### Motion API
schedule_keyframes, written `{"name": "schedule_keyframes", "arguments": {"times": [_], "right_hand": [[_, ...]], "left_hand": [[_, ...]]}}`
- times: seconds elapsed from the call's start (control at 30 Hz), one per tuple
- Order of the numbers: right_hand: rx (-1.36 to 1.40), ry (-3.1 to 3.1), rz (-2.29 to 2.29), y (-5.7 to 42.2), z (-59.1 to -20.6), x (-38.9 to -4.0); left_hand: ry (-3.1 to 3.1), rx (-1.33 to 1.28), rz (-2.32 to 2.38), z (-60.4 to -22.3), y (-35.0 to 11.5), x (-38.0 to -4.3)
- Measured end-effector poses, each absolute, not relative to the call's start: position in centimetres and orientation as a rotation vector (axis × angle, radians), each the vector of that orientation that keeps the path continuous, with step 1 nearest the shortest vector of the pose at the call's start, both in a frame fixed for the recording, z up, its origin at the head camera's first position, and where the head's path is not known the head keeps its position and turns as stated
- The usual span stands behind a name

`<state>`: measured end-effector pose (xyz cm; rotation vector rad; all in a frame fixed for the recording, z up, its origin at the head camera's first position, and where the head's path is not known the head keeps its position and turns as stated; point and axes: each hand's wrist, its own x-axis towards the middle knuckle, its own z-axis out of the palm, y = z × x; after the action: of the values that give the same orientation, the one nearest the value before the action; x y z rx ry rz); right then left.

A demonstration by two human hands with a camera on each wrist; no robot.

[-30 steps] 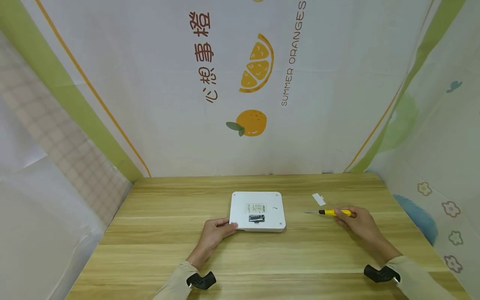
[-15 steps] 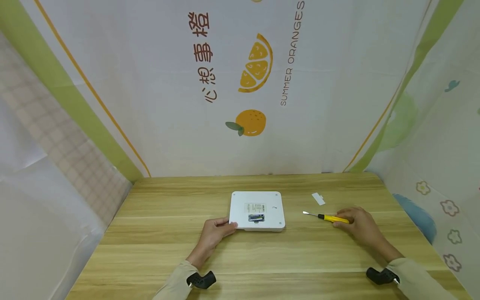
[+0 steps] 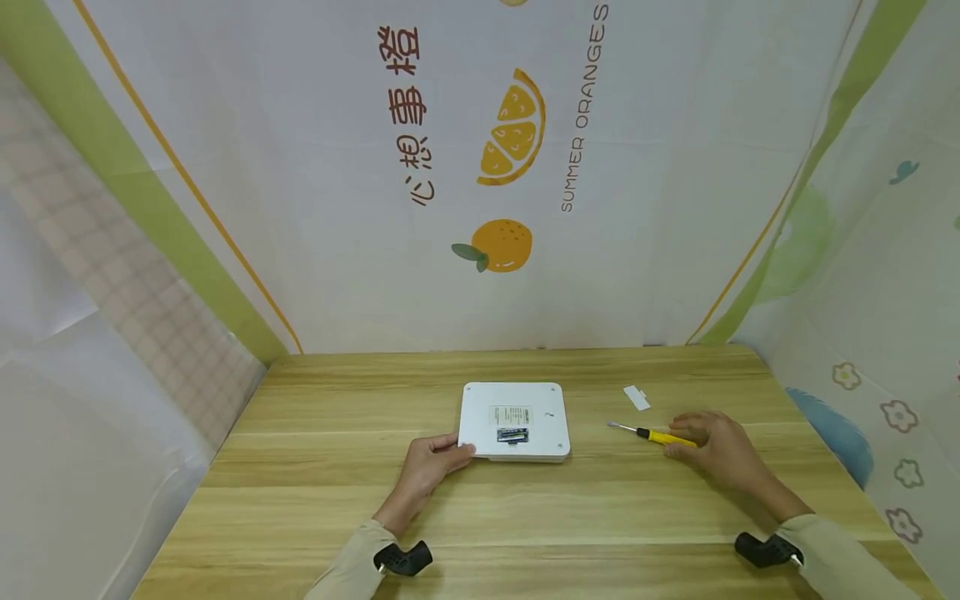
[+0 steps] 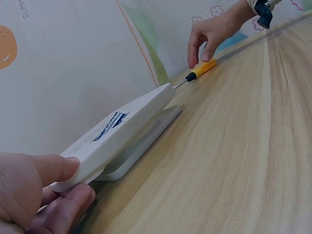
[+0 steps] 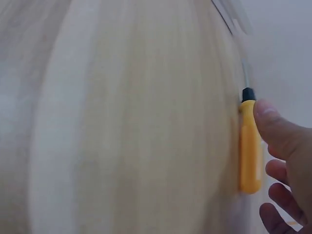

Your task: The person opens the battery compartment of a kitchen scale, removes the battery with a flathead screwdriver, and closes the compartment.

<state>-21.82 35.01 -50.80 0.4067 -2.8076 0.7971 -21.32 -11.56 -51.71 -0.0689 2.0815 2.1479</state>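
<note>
A white flat electronic device (image 3: 513, 400) lies underside up on the table, with a label, corner screws and an uncovered battery compartment (image 3: 513, 435) that has dark batteries inside. My left hand (image 3: 427, 471) grips its near left corner, thumb on top and fingers beneath, as the left wrist view (image 4: 44, 190) confirms. On the right, a flat-blade screwdriver (image 3: 667, 437) with a yellow handle (image 5: 250, 151) and black collar rests on the wood. Just over that handle hovers my right hand (image 3: 716, 450), its thumb and fingers parted and loosely bent; in the right wrist view the thumb stands beside the handle.
A small white battery cover (image 3: 637, 397) lies beyond the screwdriver. The wooden table (image 3: 360, 517) meets a printed white curtain (image 3: 337, 250) at the back, and cloth hangs along both sides.
My right hand has lowered the screwdriver, turned it slightly with the blade toward the back left, and loosened from its handle. The left hand and the device stay in place.
</note>
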Motion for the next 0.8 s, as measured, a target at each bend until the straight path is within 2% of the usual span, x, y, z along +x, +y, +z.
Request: {"name": "schedule_keyframes", "arguments": {"times": [0.23,0.47,0.8], "right_hand": [[0.524,-2.794,0.714,33.6,-47.7,-23.0],[0.646,-2.827,0.779,28.5,-44.9,-24.6],[0.891,-2.818,0.833,19.9,-45.3,-26.5]], "left_hand": [[2.071,-0.067,2.145,-51.6,-11.5,-21.3],[2.067,-0.073,2.162,-51.7,-11.6,-21.0],[2.066,-0.06,2.152,-51.8,-11.6,-21.1]]}}
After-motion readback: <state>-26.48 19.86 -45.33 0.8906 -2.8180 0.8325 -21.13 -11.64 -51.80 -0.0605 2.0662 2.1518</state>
